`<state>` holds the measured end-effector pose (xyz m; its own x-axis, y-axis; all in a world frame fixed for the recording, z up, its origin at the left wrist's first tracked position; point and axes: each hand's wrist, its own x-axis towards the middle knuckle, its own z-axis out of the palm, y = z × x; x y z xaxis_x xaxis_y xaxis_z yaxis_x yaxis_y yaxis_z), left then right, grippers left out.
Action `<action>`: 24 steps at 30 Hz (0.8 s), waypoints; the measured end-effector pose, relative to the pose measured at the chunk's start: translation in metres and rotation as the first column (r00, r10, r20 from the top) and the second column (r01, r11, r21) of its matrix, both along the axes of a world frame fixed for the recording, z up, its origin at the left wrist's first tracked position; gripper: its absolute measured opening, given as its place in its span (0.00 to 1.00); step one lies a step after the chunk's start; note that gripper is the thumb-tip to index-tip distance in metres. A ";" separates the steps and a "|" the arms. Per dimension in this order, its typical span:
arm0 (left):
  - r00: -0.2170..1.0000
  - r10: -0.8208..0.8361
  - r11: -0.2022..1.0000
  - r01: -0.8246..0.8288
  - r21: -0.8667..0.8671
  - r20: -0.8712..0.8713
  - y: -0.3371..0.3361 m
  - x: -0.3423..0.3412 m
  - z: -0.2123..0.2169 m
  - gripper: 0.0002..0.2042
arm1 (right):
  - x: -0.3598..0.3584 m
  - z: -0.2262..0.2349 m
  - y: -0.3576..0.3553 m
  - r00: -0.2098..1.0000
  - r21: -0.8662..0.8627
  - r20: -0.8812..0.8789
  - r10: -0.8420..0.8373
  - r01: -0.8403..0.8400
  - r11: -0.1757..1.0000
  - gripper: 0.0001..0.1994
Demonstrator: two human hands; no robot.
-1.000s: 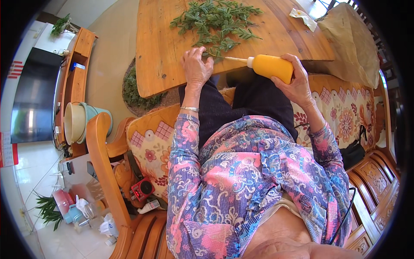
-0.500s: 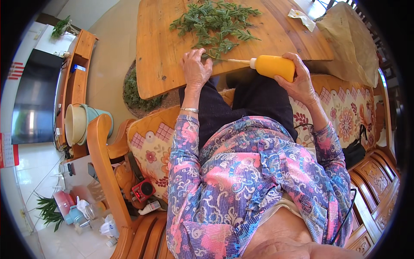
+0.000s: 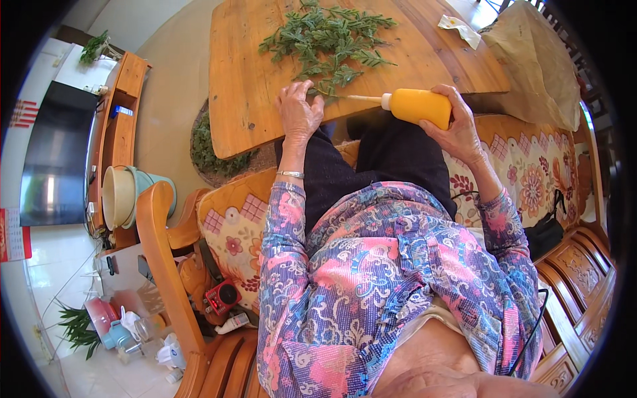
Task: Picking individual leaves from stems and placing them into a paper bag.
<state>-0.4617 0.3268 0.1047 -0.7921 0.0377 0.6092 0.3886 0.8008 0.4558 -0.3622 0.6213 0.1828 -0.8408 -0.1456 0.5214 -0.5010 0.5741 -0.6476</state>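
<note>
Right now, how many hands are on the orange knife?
1. The right hand grips the orange handle at the table edge; the left hand rests on a green sprig beside the pile, off the knife.

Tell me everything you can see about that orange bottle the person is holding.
The orange bottle looks like smooth plastic, rounded, with a pale cap and a thin, light nozzle pointing toward the person's left. It lies roughly sideways above the near edge of the wooden table, gripped around its base by the right hand. The nozzle tip reaches toward the green leafy sprigs, close to the left hand, which rests at the table's edge. Its contents cannot be seen.
</note>
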 end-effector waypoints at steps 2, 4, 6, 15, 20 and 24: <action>1.000 -0.010 1.000 0.009 0.004 0.009 0.001 0.000 0.000 0.14 | 0.000 -0.001 0.001 1.000 -0.004 0.006 0.001 -0.001 1.000 0.26; 1.000 -0.010 1.000 0.010 0.009 0.019 0.001 0.000 0.001 0.15 | 0.001 -0.002 0.003 1.000 0.002 0.007 -0.003 0.003 1.000 0.26; 1.000 -0.009 1.000 0.008 0.013 0.029 0.001 -0.001 0.001 0.15 | 0.001 -0.004 0.005 1.000 0.007 0.009 -0.005 0.005 1.000 0.26; 0.996 -0.091 0.989 0.088 0.116 0.016 -0.004 -0.003 0.005 0.15 | -0.025 -0.015 0.028 0.983 -0.488 0.184 0.011 0.081 0.869 0.23; 0.979 -0.184 0.974 0.194 0.116 -0.086 -0.002 -0.001 0.010 0.16 | -0.076 -0.025 0.047 0.984 -0.741 0.180 -0.015 0.146 0.655 0.21; 0.968 -0.219 0.975 0.221 0.005 -0.120 0.001 -0.003 0.022 0.15 | -0.110 -0.033 0.055 0.984 -0.821 0.179 0.016 0.140 0.554 0.21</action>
<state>-0.4651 0.3278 0.1265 -0.6879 0.1907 0.7003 0.6062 0.6816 0.4098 -0.4725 0.6761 0.1500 -0.9061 0.3398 0.2520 -0.3398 -0.2295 -0.9121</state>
